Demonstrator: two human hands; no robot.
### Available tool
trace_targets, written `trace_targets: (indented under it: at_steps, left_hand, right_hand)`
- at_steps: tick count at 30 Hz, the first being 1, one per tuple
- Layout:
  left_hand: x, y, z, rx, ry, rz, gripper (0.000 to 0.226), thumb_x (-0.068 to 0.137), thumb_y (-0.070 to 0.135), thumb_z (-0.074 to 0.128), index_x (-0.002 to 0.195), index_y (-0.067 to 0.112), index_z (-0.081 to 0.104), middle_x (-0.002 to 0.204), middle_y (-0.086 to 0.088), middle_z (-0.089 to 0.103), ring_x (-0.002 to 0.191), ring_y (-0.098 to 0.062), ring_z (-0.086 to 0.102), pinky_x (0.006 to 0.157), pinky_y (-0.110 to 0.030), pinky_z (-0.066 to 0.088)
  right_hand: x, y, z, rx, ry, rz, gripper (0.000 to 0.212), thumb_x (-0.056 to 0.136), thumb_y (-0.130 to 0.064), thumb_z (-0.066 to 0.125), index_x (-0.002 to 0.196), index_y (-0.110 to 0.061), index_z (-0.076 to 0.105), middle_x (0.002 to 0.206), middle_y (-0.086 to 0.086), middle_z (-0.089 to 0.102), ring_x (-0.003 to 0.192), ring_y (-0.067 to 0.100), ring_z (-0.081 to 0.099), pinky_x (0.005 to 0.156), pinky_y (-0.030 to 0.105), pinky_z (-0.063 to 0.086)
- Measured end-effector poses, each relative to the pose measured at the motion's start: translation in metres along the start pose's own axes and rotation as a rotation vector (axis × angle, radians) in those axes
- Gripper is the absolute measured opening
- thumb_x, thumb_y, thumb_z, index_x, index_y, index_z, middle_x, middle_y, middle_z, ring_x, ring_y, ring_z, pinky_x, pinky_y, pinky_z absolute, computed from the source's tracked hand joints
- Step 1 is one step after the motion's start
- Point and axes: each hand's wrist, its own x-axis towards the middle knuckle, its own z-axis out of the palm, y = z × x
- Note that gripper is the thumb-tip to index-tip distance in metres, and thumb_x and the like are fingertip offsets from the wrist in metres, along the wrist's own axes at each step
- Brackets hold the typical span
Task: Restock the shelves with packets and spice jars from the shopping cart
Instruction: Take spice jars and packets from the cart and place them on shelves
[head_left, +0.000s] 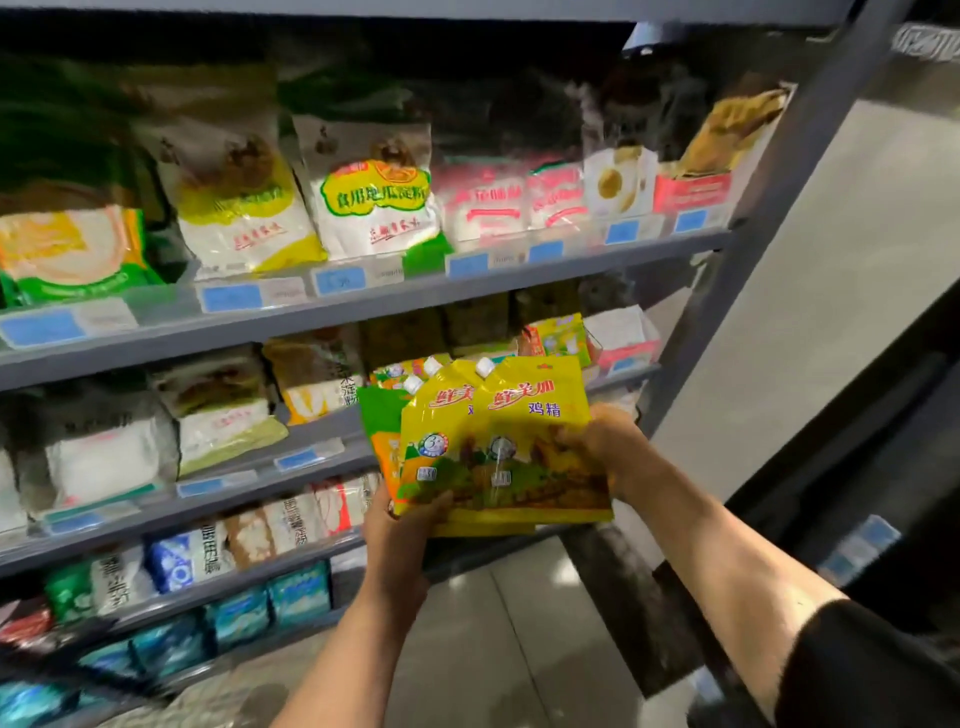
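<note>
Grey shelves (363, 306) hold packets; grey tile floor (519, 649) below.

two hands (400, 525), at least three yellow spouted packets (524, 447), four shelves (363, 306) of bagged goods

Price labels (332, 281) along the shelf (363, 306) edges blurred, text unreadable. Left-hand packets (67, 244) cut by frame edge. Rear yellow pouches (384, 441) largely hidden behind front pouch (540, 441).

Dim, uneven light; top shelf (363, 312) recess in shadow, edges motion-blurred and wide-angle bent.
</note>
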Motion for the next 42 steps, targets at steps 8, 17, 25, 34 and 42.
trace_targets:
  at_steps: [8, 17, 25, 34, 42]
  left_hand:
    - [0.086, -0.015, -0.022, -0.031, 0.09, -0.04, 0.049, 0.076, -0.014, 0.066, 0.117, 0.012, 0.061, 0.109, -0.024, 0.069, 0.097, -0.045, 0.066, 0.083, -0.064, 0.052]
    - [0.104, -0.016, -0.075, -0.068, 0.33, -0.012, 0.052, 0.079, -0.01, 0.067, 0.127, 0.008, 0.055, 0.117, -0.013, 0.068, 0.095, -0.025, 0.069, 0.07, -0.033, 0.06]
    - [0.109, -0.008, -0.107, -0.069, 0.473, 0.042, 0.047, 0.081, -0.008, 0.066, 0.118, 0.019, 0.059, 0.112, -0.01, 0.07, 0.094, -0.03, 0.068, 0.063, -0.035, 0.06]
    - [0.116, -0.028, -0.119, -0.075, 0.496, 0.009, 0.049, 0.08, -0.009, 0.067, 0.121, 0.018, 0.061, 0.106, -0.005, 0.073, 0.095, -0.029, 0.07, 0.078, -0.049, 0.059]
    - [0.123, -0.036, -0.121, -0.107, 0.503, 0.01, 0.053, 0.075, -0.009, 0.071, 0.123, 0.01, 0.058, 0.115, -0.015, 0.069, 0.108, -0.037, 0.065, 0.094, -0.062, 0.048]
  right_hand:
    - [0.071, -0.005, 0.034, -0.129, 0.065, -0.047, 0.028, 0.079, 0.001, 0.066, 0.106, -0.003, 0.065, 0.104, 0.016, 0.067, 0.087, 0.023, 0.061, 0.081, 0.038, 0.054]
    - [0.145, -0.031, 0.095, 0.111, -0.006, -0.155, 0.031, 0.077, 0.006, 0.067, 0.099, -0.015, 0.064, 0.093, 0.006, 0.068, 0.084, 0.022, 0.066, 0.072, 0.036, 0.058]
    - [0.2, -0.065, 0.165, 0.136, 0.023, -0.395, 0.039, 0.066, -0.011, 0.078, 0.104, -0.009, 0.067, 0.094, 0.002, 0.068, 0.082, 0.02, 0.064, 0.074, 0.028, 0.057]
    - [0.237, -0.03, 0.207, 0.02, 0.023, -0.298, 0.024, 0.079, 0.002, 0.062, 0.103, -0.003, 0.062, 0.105, 0.014, 0.066, 0.083, 0.016, 0.059, 0.061, 0.019, 0.047]
    - [0.17, -0.012, 0.216, -0.379, 0.318, -0.575, 0.049, 0.082, -0.038, 0.069, 0.114, -0.003, 0.054, 0.115, 0.013, 0.059, 0.105, 0.024, 0.053, 0.085, 0.025, 0.034]
